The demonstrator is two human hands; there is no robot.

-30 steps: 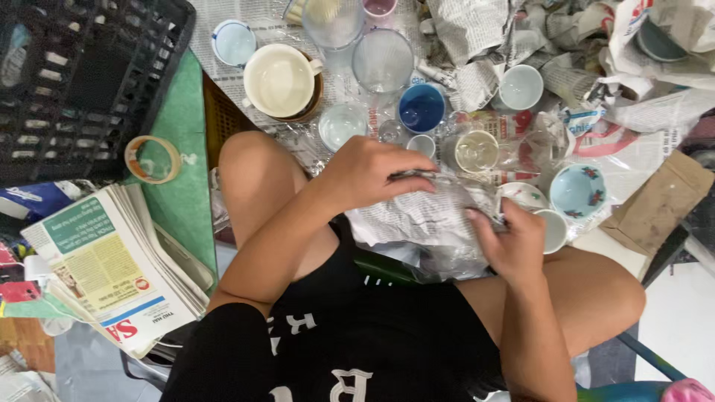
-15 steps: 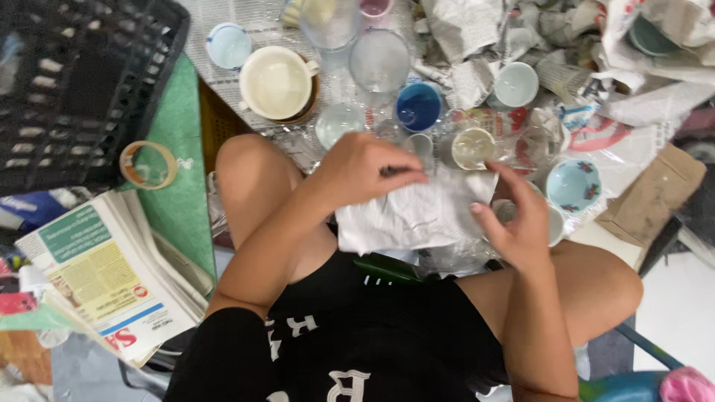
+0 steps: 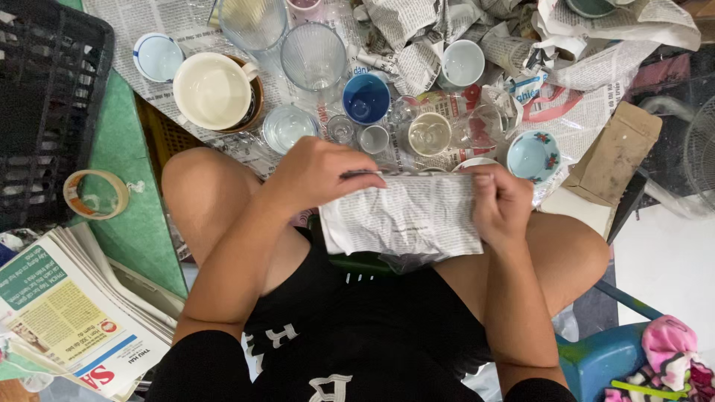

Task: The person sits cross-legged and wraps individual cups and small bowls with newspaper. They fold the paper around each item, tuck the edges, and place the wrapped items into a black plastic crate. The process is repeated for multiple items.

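Both hands hold a newspaper-wrapped bundle [image 3: 406, 217] over the lap, between the knees. The left hand [image 3: 322, 173] has its grip closed on the bundle's top left edge, fingers curled over it — the right hand [image 3: 500, 202] clamps the right end, thumb on top. Just beyond them, cups and glasses stand on spread newspaper: a blue cup [image 3: 366, 98], a cream bowl [image 3: 213, 90], a ribbed glass [image 3: 313, 56]. A tape roll [image 3: 95, 194] lies to the left, near a stack of papers [image 3: 71, 313].
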